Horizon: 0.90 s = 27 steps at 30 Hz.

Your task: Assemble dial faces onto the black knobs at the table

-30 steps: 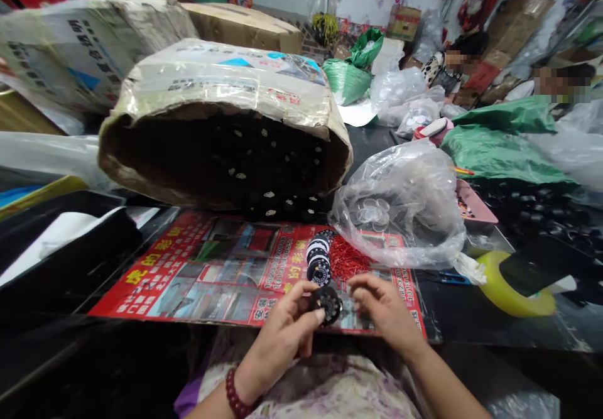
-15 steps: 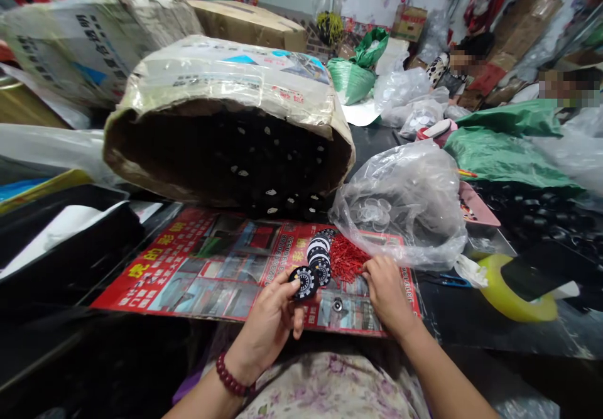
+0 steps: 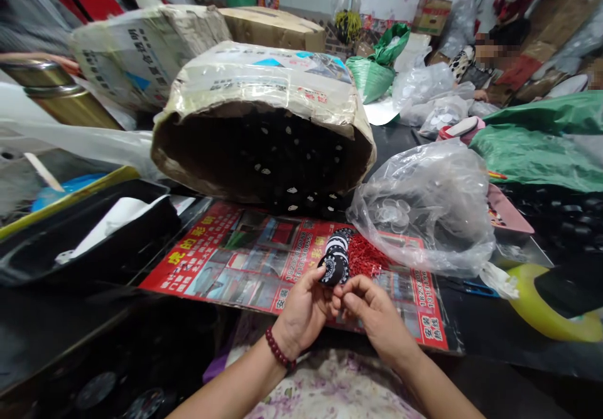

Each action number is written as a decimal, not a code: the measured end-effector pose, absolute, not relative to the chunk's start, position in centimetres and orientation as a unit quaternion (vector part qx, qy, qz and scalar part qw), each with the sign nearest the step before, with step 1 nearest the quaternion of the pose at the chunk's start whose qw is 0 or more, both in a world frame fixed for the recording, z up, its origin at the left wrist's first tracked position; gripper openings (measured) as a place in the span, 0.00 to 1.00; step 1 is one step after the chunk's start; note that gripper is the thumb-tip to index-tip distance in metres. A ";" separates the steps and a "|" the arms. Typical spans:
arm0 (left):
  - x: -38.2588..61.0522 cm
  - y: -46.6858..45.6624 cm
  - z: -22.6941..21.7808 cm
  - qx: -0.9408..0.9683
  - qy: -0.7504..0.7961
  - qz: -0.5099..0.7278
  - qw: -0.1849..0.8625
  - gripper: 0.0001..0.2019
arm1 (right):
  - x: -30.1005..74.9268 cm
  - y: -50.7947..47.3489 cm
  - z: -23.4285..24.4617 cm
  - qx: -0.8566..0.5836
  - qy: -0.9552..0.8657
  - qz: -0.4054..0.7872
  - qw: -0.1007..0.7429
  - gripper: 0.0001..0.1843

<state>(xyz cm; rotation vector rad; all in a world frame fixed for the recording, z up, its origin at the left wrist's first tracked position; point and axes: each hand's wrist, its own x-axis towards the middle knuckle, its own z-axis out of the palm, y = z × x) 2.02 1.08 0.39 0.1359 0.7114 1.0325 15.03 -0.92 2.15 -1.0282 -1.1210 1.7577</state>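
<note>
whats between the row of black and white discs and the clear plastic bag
In the head view, a pile of thin red strips lies between the row of discs and the clear plastic bag.

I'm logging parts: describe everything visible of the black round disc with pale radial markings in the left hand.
The black round disc with pale radial markings looks plastic, its patterned face toward the camera. The left hand holds it, thumb at its left edge. It overlaps the near end of a row of black-and-white discs in view; contact is unclear.
</note>
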 end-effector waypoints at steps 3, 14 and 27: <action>1.7 0.8 0.5 0.064 0.347 0.490 0.797 0.11 | 14.9 -1.1 1.6 -0.417 -0.455 0.662 0.425 0.08; 1.8 -0.1 0.1 0.273 0.400 0.475 0.735 0.23 | 15.4 0.4 2.1 -0.494 -0.709 0.291 0.410 0.06; 1.9 -0.1 -0.2 0.293 0.411 0.470 0.724 0.22 | 14.9 0.5 1.8 -0.499 -0.688 0.346 0.398 0.08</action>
